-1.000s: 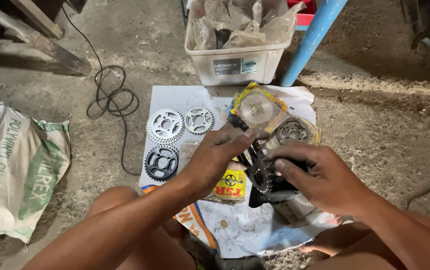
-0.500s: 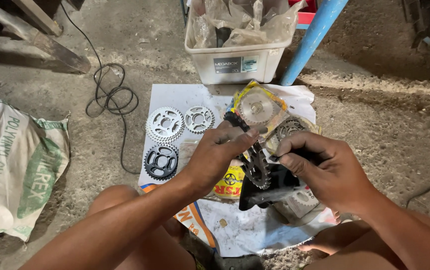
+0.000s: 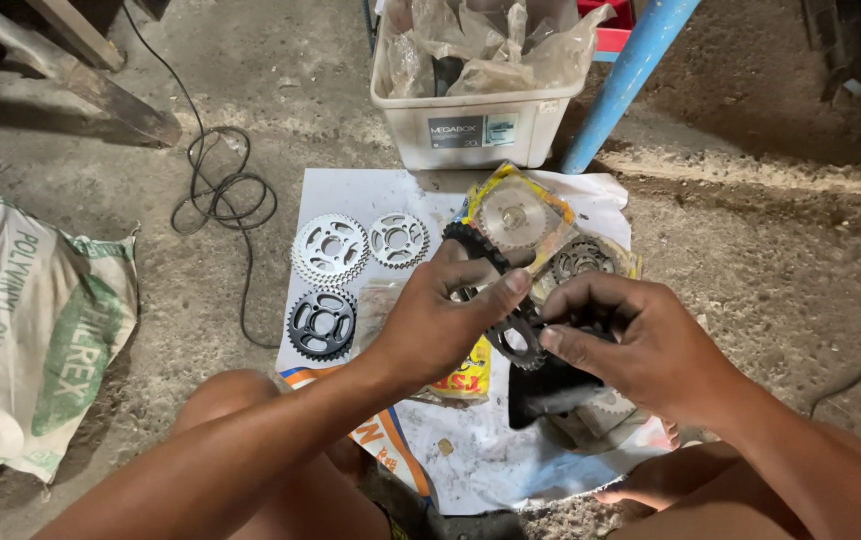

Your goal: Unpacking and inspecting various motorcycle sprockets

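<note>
My left hand (image 3: 440, 320) and my right hand (image 3: 640, 340) meet over a white sheet (image 3: 350, 195) on the ground. Between their fingertips they pinch a small black sprocket (image 3: 515, 342). The toothed edge of a second black sprocket (image 3: 470, 243) shows above my left thumb; I cannot tell whether that hand grips it. A black piece (image 3: 550, 390) hangs under my right hand, partly hidden. On the sheet to the left lie two silver sprockets (image 3: 330, 248) (image 3: 398, 240) and a black sprocket (image 3: 322, 323). Two sprockets in yellow plastic wrap (image 3: 515, 215) (image 3: 582, 260) lie just beyond my hands.
A white plastic bin (image 3: 470, 130) full of crumpled plastic bags stands behind the sheet, next to a slanted blue pole (image 3: 630, 70). A black cable (image 3: 220, 190) coils at the left. A printed white sack (image 3: 30, 330) lies at far left, wooden beams (image 3: 70, 90) beyond it. My bare knees frame the sheet.
My right hand has turned and risen a little, and the small black sprocket now shows between both hands' fingertips. The black piece under my right hand has dropped lower.
</note>
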